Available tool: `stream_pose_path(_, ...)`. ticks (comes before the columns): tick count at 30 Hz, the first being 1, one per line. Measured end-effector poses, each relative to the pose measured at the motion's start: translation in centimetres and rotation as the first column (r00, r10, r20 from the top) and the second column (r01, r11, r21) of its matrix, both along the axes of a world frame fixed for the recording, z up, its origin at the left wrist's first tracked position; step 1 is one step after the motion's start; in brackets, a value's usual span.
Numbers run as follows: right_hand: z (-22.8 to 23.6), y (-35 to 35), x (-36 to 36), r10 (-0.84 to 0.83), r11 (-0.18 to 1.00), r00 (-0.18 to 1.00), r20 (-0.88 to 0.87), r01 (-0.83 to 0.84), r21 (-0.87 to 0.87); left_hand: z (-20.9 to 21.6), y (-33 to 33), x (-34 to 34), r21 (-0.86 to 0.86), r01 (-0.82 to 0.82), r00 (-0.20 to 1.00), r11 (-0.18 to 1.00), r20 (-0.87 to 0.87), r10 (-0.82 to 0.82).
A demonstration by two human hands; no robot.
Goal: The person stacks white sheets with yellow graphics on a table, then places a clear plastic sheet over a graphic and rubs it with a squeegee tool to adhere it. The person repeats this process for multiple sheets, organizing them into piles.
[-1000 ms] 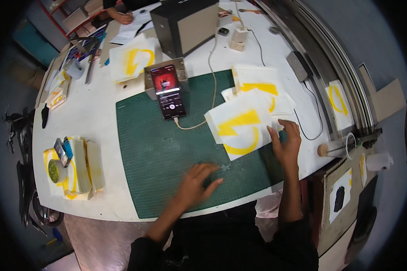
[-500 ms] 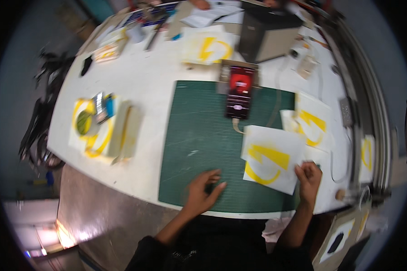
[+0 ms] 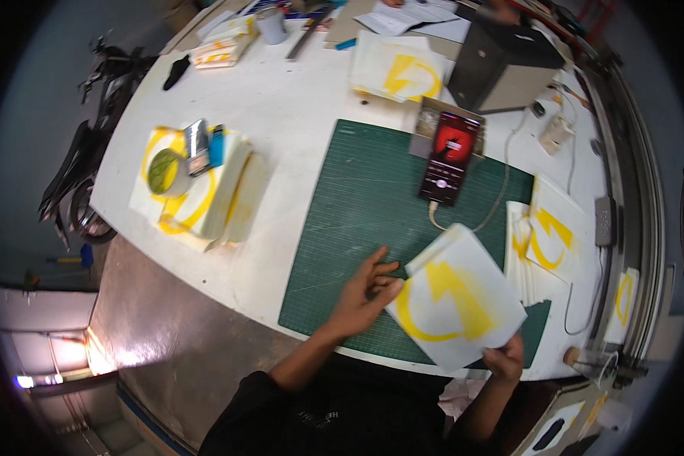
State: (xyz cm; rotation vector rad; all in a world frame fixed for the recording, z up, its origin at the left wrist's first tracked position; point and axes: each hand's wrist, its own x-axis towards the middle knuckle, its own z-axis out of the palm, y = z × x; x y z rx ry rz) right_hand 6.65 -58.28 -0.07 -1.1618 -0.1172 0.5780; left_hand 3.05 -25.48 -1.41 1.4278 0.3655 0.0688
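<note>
My right hand (image 3: 505,359) pinches the lower right corner of a white paper piece (image 3: 463,292), printed with a yellow bolt and ring. A narrow folded strip shows along its upper left edge. The paper is tilted over the green cutting mat (image 3: 342,213). My left hand (image 3: 366,296) is at the paper's left corner, fingers apart and thumb beside the edge; whether it touches is unclear. Beyond the paper, a lit phone (image 3: 452,156) leans on a small cardboard box (image 3: 425,125), with a white cable plugged into its lower end.
At left, a thick stack of yellow-printed papers (image 3: 232,190) carries a tape roll (image 3: 167,173) and a lighter-like blue item (image 3: 217,146). More printed papers lie right (image 3: 551,228) and far (image 3: 399,68). A dark box (image 3: 501,64) stands at the back; another person's hand (image 3: 393,3) shows there.
The paper has turned and tilted, its right corner coming nearer with my right hand. My left hand has moved up to its left corner. The whole view has shifted.
</note>
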Motion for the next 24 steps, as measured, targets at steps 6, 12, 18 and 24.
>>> stream_pose_path(6,-2.1,1.9,-0.4,0.082,0.997,0.987,-0.139,-0.083,-0.002,1.0,1.4,0.5,-0.166,0.174,0.980,0.971,-0.062,-0.187)
stream_pose_path(12,-2.8,3.3,-2.2,0.116,0.968,0.964,-0.239,-0.056,0.244,-0.2,3.0,-0.1,-0.059,0.130,0.985,0.990,-0.105,-0.135)
stream_pose_path(18,-0.3,5.9,-3.0,0.337,0.546,0.910,-0.244,0.022,0.837,-0.7,3.3,-0.9,0.026,0.054,0.995,0.998,-0.083,-0.052)
stream_pose_path(24,-5.3,4.6,-3.3,0.412,0.806,0.864,-0.289,-0.198,0.558,0.5,2.5,-1.9,-0.144,0.125,0.992,0.982,0.018,-0.124)
